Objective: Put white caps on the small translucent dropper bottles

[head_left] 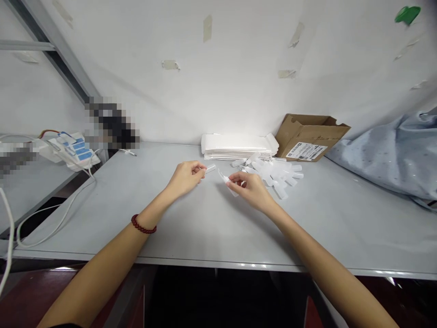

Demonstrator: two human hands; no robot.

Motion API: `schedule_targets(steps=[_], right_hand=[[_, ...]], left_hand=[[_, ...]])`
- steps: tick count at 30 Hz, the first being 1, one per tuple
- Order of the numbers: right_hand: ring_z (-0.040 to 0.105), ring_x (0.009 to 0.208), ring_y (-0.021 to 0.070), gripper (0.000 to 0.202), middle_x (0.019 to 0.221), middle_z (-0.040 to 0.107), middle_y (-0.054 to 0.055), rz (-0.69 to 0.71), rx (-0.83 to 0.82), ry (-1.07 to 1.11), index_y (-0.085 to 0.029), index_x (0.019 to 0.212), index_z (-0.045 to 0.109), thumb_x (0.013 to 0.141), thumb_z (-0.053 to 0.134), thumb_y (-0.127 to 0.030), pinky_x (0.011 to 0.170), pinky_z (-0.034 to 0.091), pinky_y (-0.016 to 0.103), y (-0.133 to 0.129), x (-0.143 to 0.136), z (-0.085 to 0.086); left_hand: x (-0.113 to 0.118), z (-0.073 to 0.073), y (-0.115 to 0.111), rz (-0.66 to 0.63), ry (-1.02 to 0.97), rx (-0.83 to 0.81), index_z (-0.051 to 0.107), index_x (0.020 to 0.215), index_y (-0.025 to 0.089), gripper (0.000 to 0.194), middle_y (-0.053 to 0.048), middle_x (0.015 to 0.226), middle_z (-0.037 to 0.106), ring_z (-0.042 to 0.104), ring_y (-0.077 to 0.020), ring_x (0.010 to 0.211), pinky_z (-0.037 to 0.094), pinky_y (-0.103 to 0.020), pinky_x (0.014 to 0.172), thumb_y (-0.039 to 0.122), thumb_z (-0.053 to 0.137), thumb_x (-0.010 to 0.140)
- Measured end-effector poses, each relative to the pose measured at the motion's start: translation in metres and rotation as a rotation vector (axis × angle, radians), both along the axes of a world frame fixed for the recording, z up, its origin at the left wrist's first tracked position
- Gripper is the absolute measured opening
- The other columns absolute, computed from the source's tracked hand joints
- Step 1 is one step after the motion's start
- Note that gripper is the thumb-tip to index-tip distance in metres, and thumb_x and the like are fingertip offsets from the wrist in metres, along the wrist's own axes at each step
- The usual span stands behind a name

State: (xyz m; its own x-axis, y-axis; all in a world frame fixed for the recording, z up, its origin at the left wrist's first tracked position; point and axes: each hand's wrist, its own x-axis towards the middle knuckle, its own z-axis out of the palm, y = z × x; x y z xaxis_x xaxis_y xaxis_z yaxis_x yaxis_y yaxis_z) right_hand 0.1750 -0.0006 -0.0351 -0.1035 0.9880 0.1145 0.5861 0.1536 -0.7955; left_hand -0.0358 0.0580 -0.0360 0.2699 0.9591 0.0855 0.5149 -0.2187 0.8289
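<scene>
Near the middle of the table (191, 223), my left hand (185, 178) pinches one end of a small clear plastic tube (210, 168), which points right. My right hand (252, 187) is closed on a small white nozzle piece (225, 178) with a thin curved tip toward the left. A pale translucent part shows below those fingers; I cannot tell whether it belongs to the nozzle piece. The two held pieces are apart. Just behind and right of my right hand lies a loose pile of translucent white plastic pieces (280, 189).
Flat white cartons (239, 145) are stacked against the wall. An open cardboard box (309, 136) stands behind the pile, beside a blue-grey cloth (382, 155). On the left, white cables (64, 223) run from a power strip (77, 150) along the table edge.
</scene>
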Motion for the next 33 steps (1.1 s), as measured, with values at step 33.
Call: schedule_targets(steps=[33], right_hand=[[0.035, 0.046, 0.0069, 0.025, 0.067, 0.059, 0.002, 0.080, -0.277, 0.553, -0.016, 0.069, 0.057, 0.082, 0.053, -0.037, 0.047, 0.027, 0.025, -0.001, -0.003, 0.005]], left_hand=[[0.004, 0.018, -0.013, -0.221, -0.215, -0.184, 0.070, 0.077, 0.016, 0.018, -0.003, 0.071, 0.066, 0.058, -0.0128, 0.063, 0.049, -0.026, 0.061, 0.034, 0.068, 0.076]])
